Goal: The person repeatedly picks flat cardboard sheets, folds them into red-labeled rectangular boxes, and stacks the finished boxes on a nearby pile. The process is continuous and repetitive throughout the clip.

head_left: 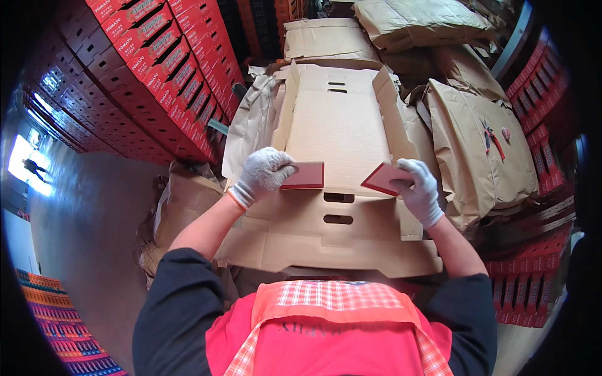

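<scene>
Left hand (262, 175) and right hand (420, 189) each pinch a flap (306, 175) at the box (338, 128)'s near corners; folding both evenly should keep it square.

From where I stood, the gloved left hand (258, 174) and right hand (421, 193) each pinched a red-edged flap (307, 175) on the brown cardboard tray (338, 131). Wrapped bundles (480, 147) lay beside it; red boxes (169, 62) towered leftward.
</scene>
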The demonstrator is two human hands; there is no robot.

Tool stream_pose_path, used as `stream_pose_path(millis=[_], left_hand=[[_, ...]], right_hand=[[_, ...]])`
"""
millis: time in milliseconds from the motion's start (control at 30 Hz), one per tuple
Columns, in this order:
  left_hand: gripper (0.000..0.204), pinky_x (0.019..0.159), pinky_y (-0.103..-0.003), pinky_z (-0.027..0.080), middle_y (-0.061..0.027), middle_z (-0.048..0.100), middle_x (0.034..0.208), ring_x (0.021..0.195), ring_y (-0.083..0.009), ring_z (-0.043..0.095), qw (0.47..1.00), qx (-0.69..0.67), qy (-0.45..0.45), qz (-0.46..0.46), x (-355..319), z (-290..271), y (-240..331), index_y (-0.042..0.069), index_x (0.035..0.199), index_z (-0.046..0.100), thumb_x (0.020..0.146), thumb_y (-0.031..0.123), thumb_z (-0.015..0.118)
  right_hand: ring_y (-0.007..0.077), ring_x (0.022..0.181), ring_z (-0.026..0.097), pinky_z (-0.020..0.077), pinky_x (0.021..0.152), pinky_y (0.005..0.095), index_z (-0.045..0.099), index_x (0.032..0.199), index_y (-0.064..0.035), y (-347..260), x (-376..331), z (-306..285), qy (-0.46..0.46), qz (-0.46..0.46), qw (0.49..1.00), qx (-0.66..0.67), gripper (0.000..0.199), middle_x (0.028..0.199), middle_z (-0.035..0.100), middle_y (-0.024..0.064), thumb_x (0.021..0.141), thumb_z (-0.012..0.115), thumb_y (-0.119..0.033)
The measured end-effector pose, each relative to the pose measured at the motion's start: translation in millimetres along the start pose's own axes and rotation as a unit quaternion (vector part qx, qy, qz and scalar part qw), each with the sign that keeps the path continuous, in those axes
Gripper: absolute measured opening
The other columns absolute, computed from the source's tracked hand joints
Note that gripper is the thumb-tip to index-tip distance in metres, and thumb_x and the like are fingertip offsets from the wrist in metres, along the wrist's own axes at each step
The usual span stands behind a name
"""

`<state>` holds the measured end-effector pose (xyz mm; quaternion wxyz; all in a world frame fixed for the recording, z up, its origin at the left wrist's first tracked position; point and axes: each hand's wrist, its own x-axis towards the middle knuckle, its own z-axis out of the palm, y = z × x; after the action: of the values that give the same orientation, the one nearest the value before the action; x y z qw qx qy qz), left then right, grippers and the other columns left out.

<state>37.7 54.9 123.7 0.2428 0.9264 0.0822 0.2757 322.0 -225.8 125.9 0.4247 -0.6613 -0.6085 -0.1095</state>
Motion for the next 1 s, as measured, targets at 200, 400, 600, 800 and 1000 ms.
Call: stream_pose_path(millis=[200,400,600,800,1000], left_hand=[[0.022,0.068,-0.041,0.053,-0.0139,0.067,0.080,0.075,-0.0317,0.066,0.934,0.175,-0.310,0.027,-53,-3,68,0.011,0.086,0.069,0.088,0.033,0.064],[0.046,0.081,-0.042,0.052,-0.0209,0.069,0.101,0.092,-0.0371,0.067,0.783,-0.158,-0.592,-0.102,-69,-23,95,0.009,0.109,0.071,0.095,0.050,0.056],[0.045,0.103,-0.049,0.040,-0.0116,0.067,0.121,0.113,-0.0290,0.062,0.964,0.228,-0.118,-0.064,-59,6,31,0.013,0.124,0.063,0.087,0.038,0.065],[0.067,0.118,-0.034,0.026,-0.0120,0.043,0.152,0.137,-0.0220,0.043,0.813,-0.376,0.145,-0.421,-84,76,-22,0.000,0.153,0.032,0.096,0.026,0.060],[0.074,0.112,-0.032,0.036,-0.0084,0.046,0.148,0.129,-0.0165,0.049,0.607,-0.583,0.296,-0.452,-71,93,13,0.001,0.153,0.033,0.088,0.019,0.066]], right_hand=[[0.0313,0.095,0.067,0.0545,0.085,0.0395,0.070,0.107,-0.0077,-64,-15,-28,-0.444,-0.025,0.891,0.086,0.026,0.097,0.070,0.0113,0.084,0.070,-0.019],[0.0382,0.104,0.065,0.0510,0.093,0.0437,0.063,0.125,-0.0085,-103,-20,-33,-0.723,0.142,0.665,0.125,0.047,0.106,0.069,0.0208,0.089,0.061,-0.039],[0.0369,0.111,0.062,0.0519,0.093,0.0441,0.063,0.117,-0.0064,-25,-6,-2,-0.291,-0.072,0.953,-0.050,0.048,0.124,0.063,0.0158,0.077,0.080,-0.028],[0.0154,0.097,0.059,0.0502,0.086,0.0318,0.044,0.144,-0.0055,25,-50,79,0.086,0.555,0.746,0.359,0.066,0.110,0.060,0.0041,0.082,0.069,-0.011],[0.0112,0.082,0.057,0.0493,0.075,0.0248,0.042,0.145,-0.0024,32,5,24,0.008,0.504,0.712,0.490,0.071,0.098,0.060,0.0044,0.075,0.056,-0.002]])
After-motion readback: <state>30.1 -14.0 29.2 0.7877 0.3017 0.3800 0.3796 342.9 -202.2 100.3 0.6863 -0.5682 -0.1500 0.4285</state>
